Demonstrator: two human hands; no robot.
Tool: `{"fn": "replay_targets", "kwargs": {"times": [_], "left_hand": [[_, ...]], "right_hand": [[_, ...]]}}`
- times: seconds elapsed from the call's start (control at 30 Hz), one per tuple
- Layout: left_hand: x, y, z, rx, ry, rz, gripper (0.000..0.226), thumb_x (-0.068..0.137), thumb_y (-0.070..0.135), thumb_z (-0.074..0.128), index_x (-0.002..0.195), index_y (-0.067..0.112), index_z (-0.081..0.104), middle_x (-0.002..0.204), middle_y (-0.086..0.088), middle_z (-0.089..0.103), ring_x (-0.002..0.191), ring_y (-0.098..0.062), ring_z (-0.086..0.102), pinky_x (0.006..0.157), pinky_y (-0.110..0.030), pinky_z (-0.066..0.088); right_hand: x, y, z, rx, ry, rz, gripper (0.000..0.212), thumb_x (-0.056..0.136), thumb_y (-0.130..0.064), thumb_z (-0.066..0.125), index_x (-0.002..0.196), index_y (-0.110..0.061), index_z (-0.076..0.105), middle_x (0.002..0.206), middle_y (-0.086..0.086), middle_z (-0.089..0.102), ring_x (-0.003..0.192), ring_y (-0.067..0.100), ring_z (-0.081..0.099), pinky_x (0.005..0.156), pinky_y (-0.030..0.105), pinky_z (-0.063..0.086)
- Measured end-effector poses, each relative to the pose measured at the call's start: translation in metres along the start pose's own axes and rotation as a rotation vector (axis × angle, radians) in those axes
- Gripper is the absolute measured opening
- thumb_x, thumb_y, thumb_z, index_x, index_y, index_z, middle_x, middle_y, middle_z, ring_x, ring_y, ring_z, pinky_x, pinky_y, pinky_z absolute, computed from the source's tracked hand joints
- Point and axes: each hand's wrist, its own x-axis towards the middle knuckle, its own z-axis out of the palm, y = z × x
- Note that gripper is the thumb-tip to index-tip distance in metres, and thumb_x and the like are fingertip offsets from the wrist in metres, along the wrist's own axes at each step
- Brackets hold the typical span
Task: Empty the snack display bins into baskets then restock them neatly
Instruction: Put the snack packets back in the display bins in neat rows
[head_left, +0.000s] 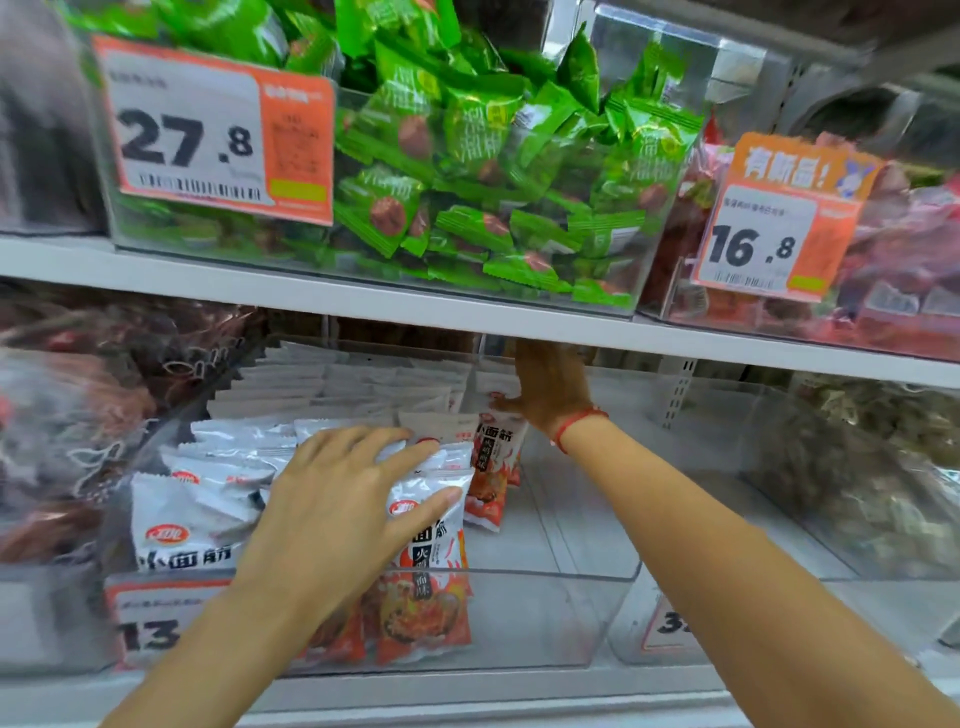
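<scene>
Head view: left hand (337, 499) lies flat, fingers spread, pressing the front white packets (208, 514) in the clear bin (545, 613) on the lower shelf, while right hand (545, 389) reaches deeper, fingers straight against a back packet (491, 457).

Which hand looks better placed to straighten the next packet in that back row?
Probably the right hand: it already reaches deep to the back-row packets, while the left hand rests flat on the front packets.

light: bright, even, soft shadows | glare: clear bin (597, 582) fronts | blur: left, right edges | distortion: wide-angle bowing
</scene>
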Motion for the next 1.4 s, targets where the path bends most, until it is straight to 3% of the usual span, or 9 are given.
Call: {"fn": "replay_targets", "kwargs": {"times": [0.1, 0.17, 0.33, 0.4, 0.63, 0.9, 1.0, 1.1, 1.4], "left_hand": [[0.001, -0.001, 0.0, -0.002, 0.01, -0.001, 0.064, 0.09, 0.072, 0.025, 0.118, 0.034, 0.07, 0.113, 0.006, 0.07, 0.103, -0.022, 0.065, 0.091, -0.043, 0.051], [0.001, -0.001, -0.001, -0.008, -0.002, 0.002, 0.064, 0.09, 0.071, 0.026, 0.118, 0.034, 0.07, 0.113, 0.005, 0.07, 0.103, -0.022, 0.065, 0.091, -0.043, 0.051], [0.0, 0.0, 0.0, -0.001, 0.023, 0.006, 0.061, 0.09, 0.07, 0.03, 0.116, 0.033, 0.071, 0.111, 0.006, 0.07, 0.101, -0.022, 0.066, 0.091, -0.041, 0.051], [0.001, 0.0, 0.0, 0.007, 0.043, 0.008, 0.059, 0.089, 0.069, 0.031, 0.114, 0.033, 0.071, 0.109, 0.006, 0.071, 0.099, -0.022, 0.066, 0.089, -0.04, 0.051], [0.001, -0.001, 0.003, -0.002, 0.037, 0.021, 0.06, 0.089, 0.069, 0.03, 0.117, 0.034, 0.07, 0.115, 0.005, 0.069, 0.105, -0.022, 0.064, 0.093, -0.041, 0.048], [0.001, 0.0, 0.001, 0.02, 0.068, 0.029, 0.058, 0.089, 0.068, 0.033, 0.115, 0.032, 0.071, 0.111, 0.005, 0.07, 0.1, -0.022, 0.065, 0.089, -0.041, 0.051], [0.001, 0.0, 0.001, 0.005, 0.053, 0.027, 0.058, 0.09, 0.068, 0.033, 0.115, 0.033, 0.071, 0.113, 0.006, 0.07, 0.102, -0.021, 0.065, 0.091, -0.041, 0.05], [0.001, -0.001, 0.002, 0.007, 0.05, 0.024, 0.058, 0.09, 0.068, 0.033, 0.116, 0.033, 0.071, 0.113, 0.006, 0.07, 0.103, -0.021, 0.064, 0.091, -0.041, 0.05], [0.002, -0.001, 0.0, -0.003, 0.026, 0.013, 0.058, 0.09, 0.069, 0.034, 0.117, 0.032, 0.07, 0.115, 0.004, 0.07, 0.105, -0.022, 0.064, 0.093, -0.043, 0.049]], "right_hand": [[0.001, 0.006, -0.013, 0.183, -0.06, -0.048, 0.069, 0.082, -0.062, 0.062, 0.131, -0.014, 0.05, 0.139, 0.008, 0.05, 0.126, 0.029, 0.046, 0.099, 0.037, 0.04], [0.001, 0.011, -0.017, 0.22, -0.249, -0.093, 0.061, 0.078, -0.066, 0.063, 0.118, -0.019, 0.06, 0.128, 0.003, 0.06, 0.118, 0.025, 0.053, 0.099, 0.038, 0.042], [-0.01, 0.005, -0.015, -0.177, -0.368, -0.179, 0.095, 0.062, -0.081, 0.063, 0.129, -0.015, 0.05, 0.132, 0.005, 0.057, 0.13, 0.03, 0.043, 0.108, 0.044, 0.026], [-0.008, 0.003, -0.016, -0.17, -0.391, -0.142, 0.093, 0.064, -0.079, 0.064, 0.131, -0.016, 0.052, 0.135, 0.005, 0.055, 0.133, 0.029, 0.04, 0.109, 0.044, 0.023], [-0.007, 0.008, -0.024, 0.163, -0.166, 0.022, 0.076, 0.069, -0.051, 0.08, 0.132, -0.016, 0.056, 0.134, 0.005, 0.055, 0.126, 0.025, 0.048, 0.101, 0.032, 0.036], [0.002, -0.017, -0.015, 0.314, -0.11, -0.013, 0.061, 0.077, -0.032, 0.079, 0.132, -0.015, 0.057, 0.131, 0.014, 0.051, 0.119, 0.033, 0.054, 0.098, 0.04, 0.048], [0.004, -0.021, -0.015, 0.411, -0.102, -0.051, 0.053, 0.081, -0.027, 0.076, 0.129, -0.011, 0.06, 0.132, 0.013, 0.055, 0.121, 0.03, 0.053, 0.093, 0.028, 0.043], [0.005, -0.013, -0.019, 0.495, -0.187, -0.064, 0.065, 0.077, -0.02, 0.08, 0.135, -0.008, 0.054, 0.138, 0.013, 0.051, 0.126, 0.026, 0.048, 0.081, 0.011, 0.029], [-0.01, 0.015, -0.023, 0.134, -0.134, -0.061, 0.057, 0.076, -0.041, 0.078, 0.125, -0.021, 0.056, 0.128, 0.008, 0.055, 0.12, 0.028, 0.048, 0.099, 0.037, 0.041]]}}
